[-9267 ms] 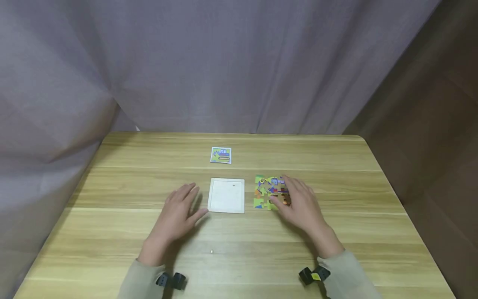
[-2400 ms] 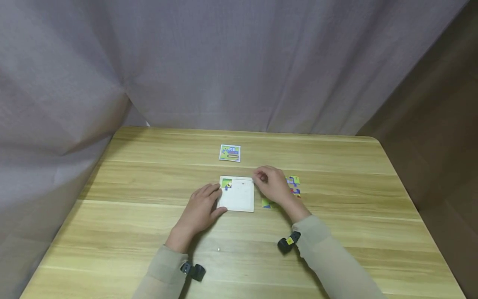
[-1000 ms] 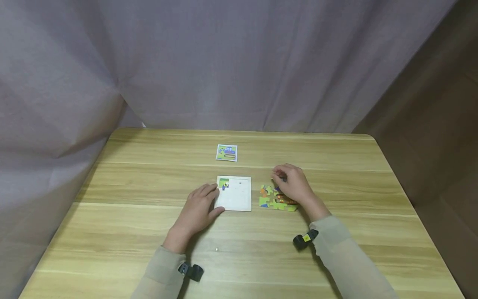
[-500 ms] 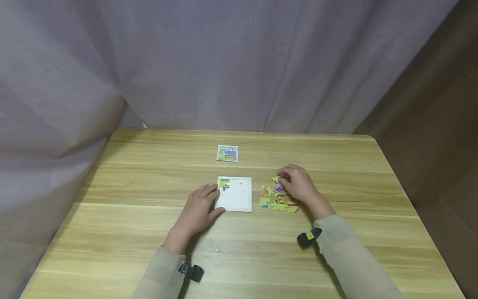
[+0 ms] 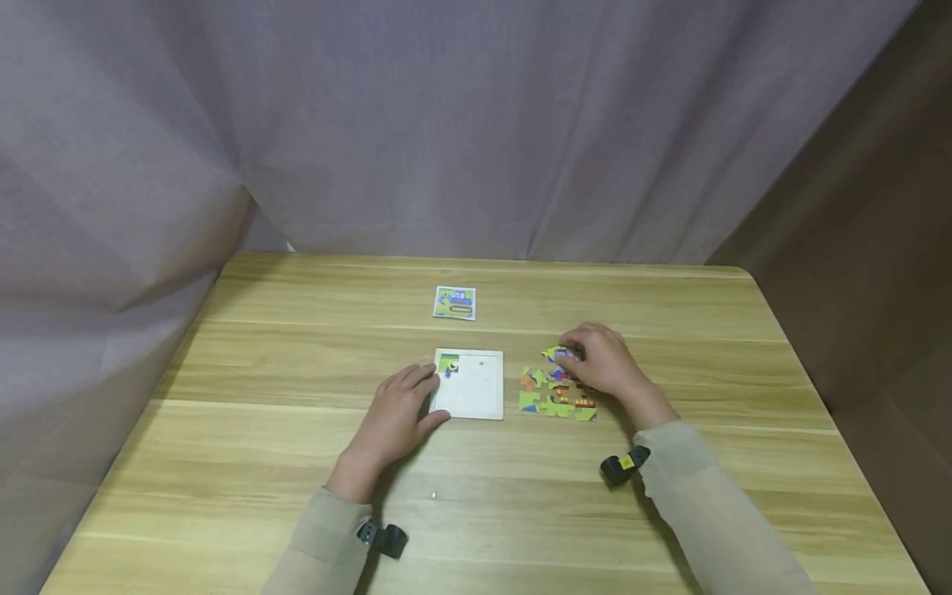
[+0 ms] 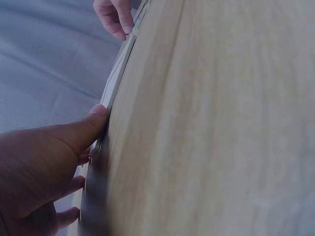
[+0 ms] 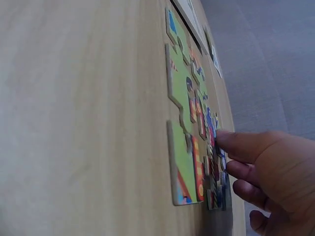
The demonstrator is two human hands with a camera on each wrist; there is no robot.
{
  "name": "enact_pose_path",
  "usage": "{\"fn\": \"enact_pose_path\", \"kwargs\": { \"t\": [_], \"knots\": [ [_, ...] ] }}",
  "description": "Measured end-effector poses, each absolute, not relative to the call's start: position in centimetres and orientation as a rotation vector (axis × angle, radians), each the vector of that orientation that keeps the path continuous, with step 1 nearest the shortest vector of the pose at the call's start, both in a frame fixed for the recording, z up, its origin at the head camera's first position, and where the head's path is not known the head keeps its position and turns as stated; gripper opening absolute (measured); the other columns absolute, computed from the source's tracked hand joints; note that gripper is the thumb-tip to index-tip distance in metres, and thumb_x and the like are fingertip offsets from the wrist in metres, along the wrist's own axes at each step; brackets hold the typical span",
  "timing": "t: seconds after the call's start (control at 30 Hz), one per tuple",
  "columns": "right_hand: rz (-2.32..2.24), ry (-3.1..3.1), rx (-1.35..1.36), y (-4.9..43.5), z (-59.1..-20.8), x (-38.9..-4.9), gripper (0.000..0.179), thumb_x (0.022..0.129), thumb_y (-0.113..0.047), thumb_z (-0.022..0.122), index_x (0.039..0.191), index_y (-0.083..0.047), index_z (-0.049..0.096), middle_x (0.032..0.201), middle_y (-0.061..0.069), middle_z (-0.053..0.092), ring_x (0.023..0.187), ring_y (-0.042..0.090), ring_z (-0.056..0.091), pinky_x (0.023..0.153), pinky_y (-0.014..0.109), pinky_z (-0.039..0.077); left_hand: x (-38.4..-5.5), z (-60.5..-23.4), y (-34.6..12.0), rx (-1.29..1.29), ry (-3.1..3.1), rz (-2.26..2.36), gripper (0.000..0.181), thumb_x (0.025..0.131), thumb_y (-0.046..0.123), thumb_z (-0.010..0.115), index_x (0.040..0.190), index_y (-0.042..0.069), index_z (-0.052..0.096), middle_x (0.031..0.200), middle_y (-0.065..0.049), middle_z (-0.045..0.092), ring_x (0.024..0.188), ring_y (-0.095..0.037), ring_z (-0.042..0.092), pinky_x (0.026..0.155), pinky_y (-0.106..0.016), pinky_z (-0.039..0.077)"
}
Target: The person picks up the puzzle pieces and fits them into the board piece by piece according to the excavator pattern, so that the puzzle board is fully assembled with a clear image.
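Note:
A white square puzzle tray (image 5: pixel 476 395) lies mid-table, with one green puzzle piece (image 5: pixel 449 363) in its far left corner. My left hand (image 5: pixel 392 415) rests against the tray's left side, fingers relaxed, thumb at the near left corner; the left wrist view shows the thumb (image 6: pixel 97 110) at the tray edge. To the tray's right lie several loose jigsaw pieces (image 5: pixel 558 406) in green, orange and blue. Over their far row, my right hand (image 5: pixel 606 361) pinches a blue-and-green puzzle piece (image 5: pixel 563 353) between thumb and index finger, low at the table. Its palm side hides some pieces.
A small picture card (image 5: pixel 454 303) of a blue digger on green lies behind the tray. A tiny pale speck (image 5: pixel 435 495) sits on the wooden table (image 5: pixel 506 512) in front. Grey curtains (image 5: pixel 476 132) hang behind the table's far edge.
My right hand has moved from near the tray back to the loose pieces, then slightly right over the far row. A green piece now sits in the tray. My left hand came to the tray's side.

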State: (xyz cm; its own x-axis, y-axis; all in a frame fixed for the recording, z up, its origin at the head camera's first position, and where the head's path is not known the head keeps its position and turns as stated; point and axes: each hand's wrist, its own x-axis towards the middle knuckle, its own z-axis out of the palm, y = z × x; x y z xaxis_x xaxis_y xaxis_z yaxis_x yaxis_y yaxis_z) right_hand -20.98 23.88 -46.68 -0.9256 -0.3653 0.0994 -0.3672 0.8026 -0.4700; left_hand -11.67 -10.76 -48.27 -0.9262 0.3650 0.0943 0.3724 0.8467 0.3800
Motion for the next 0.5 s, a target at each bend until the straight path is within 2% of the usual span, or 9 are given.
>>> {"fn": "enact_pose_path", "kwargs": {
  "t": [0.23,0.5],
  "knots": [
    [0.656,-3.051,0.646,23.70,-46.13,-21.22,0.030,0.092,-0.025,0.077,0.113,-0.003,0.072,0.104,0.009,0.067,0.102,0.031,0.059,0.093,0.051,0.043,-11.70,-48.33,-10.73,-0.585,-3.008,-0.632,0.058,0.095,0.042,0.071,0.138,0.005,0.060,0.151,-0.013,0.050,0.142,-0.034,0.041,0.120,-0.053,0.029],
    [0.696,-3.101,0.627,23.63,-45.98,-21.39,0.030,0.094,-0.023,0.074,0.115,-0.002,0.067,0.110,0.013,0.064,0.109,0.034,0.055,0.098,0.053,0.043,-11.61,-48.27,-10.78,-0.589,-2.999,-0.651,0.060,0.094,0.042,0.071,0.139,0.004,0.059,0.151,-0.014,0.050,0.142,-0.035,0.041,0.119,-0.055,0.029]
  ]
}}
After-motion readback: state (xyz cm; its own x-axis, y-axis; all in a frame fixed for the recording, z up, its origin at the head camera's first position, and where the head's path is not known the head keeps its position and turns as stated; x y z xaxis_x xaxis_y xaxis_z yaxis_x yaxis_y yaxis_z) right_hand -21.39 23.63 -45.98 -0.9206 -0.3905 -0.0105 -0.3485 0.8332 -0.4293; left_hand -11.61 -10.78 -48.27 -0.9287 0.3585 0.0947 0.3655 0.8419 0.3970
